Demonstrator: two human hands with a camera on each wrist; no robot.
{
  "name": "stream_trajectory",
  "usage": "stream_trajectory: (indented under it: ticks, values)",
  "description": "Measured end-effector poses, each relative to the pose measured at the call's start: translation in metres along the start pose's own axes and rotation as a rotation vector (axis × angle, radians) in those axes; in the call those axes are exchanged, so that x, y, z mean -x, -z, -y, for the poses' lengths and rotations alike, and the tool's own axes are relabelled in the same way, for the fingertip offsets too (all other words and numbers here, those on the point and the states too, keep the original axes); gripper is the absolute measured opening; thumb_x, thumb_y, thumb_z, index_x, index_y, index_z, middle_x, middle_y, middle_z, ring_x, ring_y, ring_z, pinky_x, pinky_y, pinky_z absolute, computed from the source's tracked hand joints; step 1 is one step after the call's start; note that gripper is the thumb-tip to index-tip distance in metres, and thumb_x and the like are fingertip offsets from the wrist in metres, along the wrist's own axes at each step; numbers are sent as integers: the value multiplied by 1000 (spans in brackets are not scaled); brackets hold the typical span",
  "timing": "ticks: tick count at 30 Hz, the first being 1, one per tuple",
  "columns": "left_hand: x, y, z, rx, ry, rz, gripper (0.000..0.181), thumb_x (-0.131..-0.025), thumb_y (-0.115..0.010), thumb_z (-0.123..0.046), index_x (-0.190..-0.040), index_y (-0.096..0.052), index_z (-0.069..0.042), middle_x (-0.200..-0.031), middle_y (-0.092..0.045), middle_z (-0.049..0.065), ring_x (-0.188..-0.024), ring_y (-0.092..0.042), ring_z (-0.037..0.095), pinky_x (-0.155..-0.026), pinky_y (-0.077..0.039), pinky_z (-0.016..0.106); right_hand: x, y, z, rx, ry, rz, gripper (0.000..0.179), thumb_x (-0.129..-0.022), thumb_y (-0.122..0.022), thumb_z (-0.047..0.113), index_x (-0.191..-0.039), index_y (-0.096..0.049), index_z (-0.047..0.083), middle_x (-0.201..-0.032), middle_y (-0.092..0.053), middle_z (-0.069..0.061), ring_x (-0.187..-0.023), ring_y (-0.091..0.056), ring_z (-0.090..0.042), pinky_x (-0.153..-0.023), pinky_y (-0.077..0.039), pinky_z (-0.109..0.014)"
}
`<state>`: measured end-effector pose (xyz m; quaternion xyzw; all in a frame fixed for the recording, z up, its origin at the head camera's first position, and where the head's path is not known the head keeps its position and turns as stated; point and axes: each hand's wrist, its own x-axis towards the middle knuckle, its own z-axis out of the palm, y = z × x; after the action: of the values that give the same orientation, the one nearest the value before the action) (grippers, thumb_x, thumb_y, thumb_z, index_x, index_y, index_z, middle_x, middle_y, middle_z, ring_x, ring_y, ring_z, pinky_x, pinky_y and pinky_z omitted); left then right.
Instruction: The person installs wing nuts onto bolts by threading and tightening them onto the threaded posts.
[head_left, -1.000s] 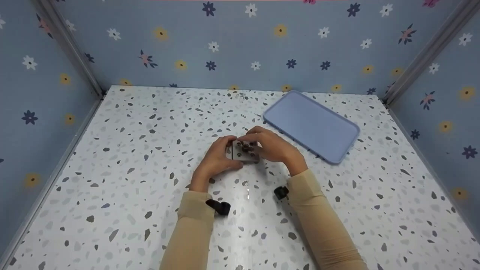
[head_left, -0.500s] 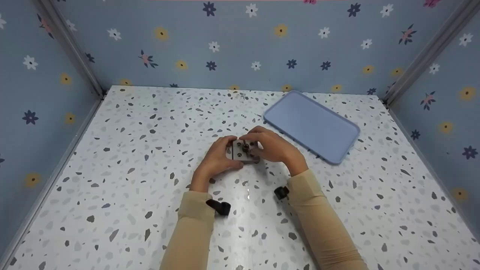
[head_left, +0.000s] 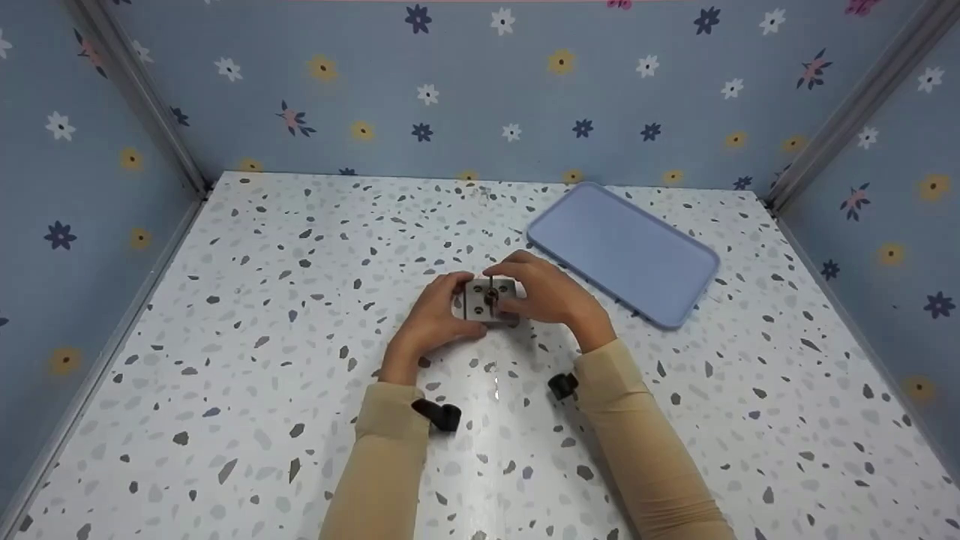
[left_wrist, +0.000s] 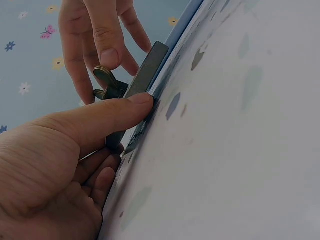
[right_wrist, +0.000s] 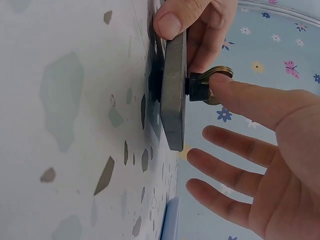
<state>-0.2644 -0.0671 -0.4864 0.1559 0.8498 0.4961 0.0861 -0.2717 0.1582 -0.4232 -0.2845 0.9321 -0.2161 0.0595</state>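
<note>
In the head view a small grey metal plate (head_left: 472, 299) with several holes sits mid-table. My left hand (head_left: 433, 316) grips its left side, thumb on the near edge, fingers at the far edge. From the plate's centre rises a dark threaded piece topped by a brass-coloured wing nut (right_wrist: 218, 73), whose wings point near and far in the head view. My right hand (head_left: 553, 291) holds the wing nut between thumb and index finger; its other fingers extend loosely in the right wrist view. The plate's underside is hidden, though a dark part shows beneath it.
A light blue rectangular tray (head_left: 626, 251) lies slanted at the back right, close behind my right hand. Floral blue panels (head_left: 465, 97) wall in the speckled white table (head_left: 300, 405) at the back and both sides.
The wing nut has turned clockwise as seen from above, from slanted to pointing near and far. My right index finger has shifted slightly right with it; the left hand and plate hold still.
</note>
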Motion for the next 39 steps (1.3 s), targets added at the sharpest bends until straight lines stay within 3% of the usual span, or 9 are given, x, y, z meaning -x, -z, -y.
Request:
stream_trajectory:
  ticks: [21, 39]
  values:
    - [0, 0, 0, -4, 5, -3, 95, -74, -92, -14, -157, -47, -11, -151, -54, 9, -134, -51, 27, -122, -37, 43, -1, -3, -1, -8, -25, -45, 52, -93, -83, 28, -139, -66, 9, -139, -63, -18, -124, -61, -38, -107, -51, -52]
    - [-2, -1, 1, -13, -11, 5, 94, -75, -92, -16, -157, -46, -9, -150, -54, 10, -136, -51, 28, -122, -37, 42, -3, -8, 4, 32, -118, -97, 46, -91, -84, 34, -129, -69, 13, -133, -65, -16, -116, -64, -34, -100, -55, -51]
